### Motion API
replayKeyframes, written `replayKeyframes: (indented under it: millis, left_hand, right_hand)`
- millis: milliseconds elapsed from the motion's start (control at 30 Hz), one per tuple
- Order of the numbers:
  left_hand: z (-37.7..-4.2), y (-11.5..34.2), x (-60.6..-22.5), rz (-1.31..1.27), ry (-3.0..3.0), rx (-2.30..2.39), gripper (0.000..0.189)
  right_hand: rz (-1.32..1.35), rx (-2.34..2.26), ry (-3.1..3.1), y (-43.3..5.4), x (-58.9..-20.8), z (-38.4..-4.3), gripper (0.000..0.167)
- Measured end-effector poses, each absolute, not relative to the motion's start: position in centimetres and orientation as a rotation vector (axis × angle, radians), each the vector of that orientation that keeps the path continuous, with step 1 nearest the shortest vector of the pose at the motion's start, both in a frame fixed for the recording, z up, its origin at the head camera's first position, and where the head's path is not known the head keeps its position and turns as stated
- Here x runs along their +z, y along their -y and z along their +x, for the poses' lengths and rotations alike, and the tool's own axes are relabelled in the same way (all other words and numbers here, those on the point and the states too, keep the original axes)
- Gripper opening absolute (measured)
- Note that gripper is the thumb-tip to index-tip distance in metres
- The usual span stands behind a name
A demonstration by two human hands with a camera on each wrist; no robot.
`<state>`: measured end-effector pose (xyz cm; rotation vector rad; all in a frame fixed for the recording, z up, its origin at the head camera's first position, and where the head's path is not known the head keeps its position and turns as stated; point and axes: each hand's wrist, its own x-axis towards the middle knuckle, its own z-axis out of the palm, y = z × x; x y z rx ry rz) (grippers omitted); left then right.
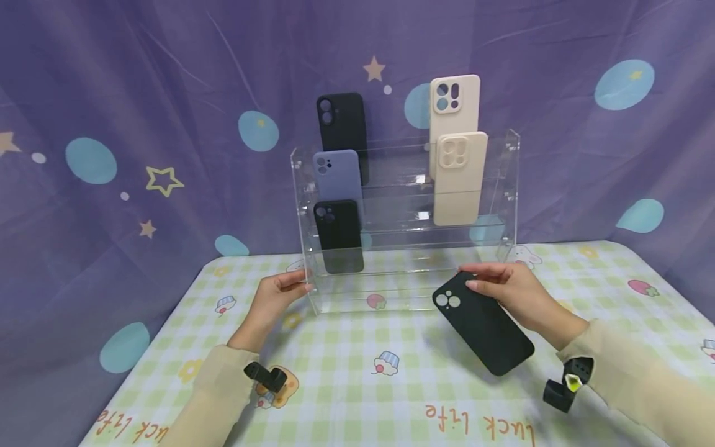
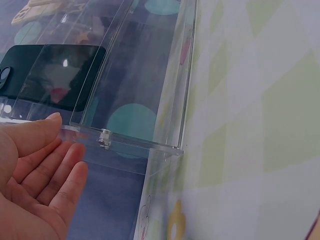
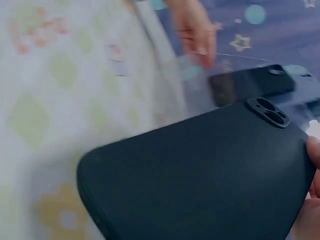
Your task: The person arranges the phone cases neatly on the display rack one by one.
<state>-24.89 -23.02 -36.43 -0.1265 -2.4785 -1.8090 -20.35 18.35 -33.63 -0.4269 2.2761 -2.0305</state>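
Observation:
My right hand (image 1: 516, 292) pinches a black phone case (image 1: 483, 329) by its upper edge, thumb on the back face. The case is tilted over the table in front of a clear acrylic display stand (image 1: 391, 270), its camera holes toward the upper left. In the right wrist view the case (image 3: 195, 175) fills the lower part, with fingertips (image 3: 314, 150) at its right edge. My left hand (image 1: 276, 301) holds the left side edge of the stand between thumb and fingers. The left wrist view shows that hand (image 2: 40, 175) at the clear side panel, thumb and fingers apart around its edge.
On the stand's left, a black case (image 1: 342, 115), a lavender case (image 1: 339, 174) and another black case (image 1: 339, 233) stand in tiers. Two cream cases (image 1: 469, 118) stand on its right. A checked cloth (image 1: 335, 385) covers the table; a purple curtain (image 1: 184, 93) hangs behind.

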Motion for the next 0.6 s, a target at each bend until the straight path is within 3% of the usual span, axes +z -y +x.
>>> replayKeyframes:
  millis: [300,600]
  left_hand:
    - [-25.0,23.1,-36.4,-0.118,2.487,-1.814,0.040]
    - [-25.0,23.0,-36.6,-0.111,2.503,-1.800,0.039]
  right_hand:
    - [-0.590,-2.673,-1.831,-18.7,-28.1,-23.4,0.029]
    - [-0.693,-3.036,-1.602,-17.8,-24.4,-27.1,0.026]
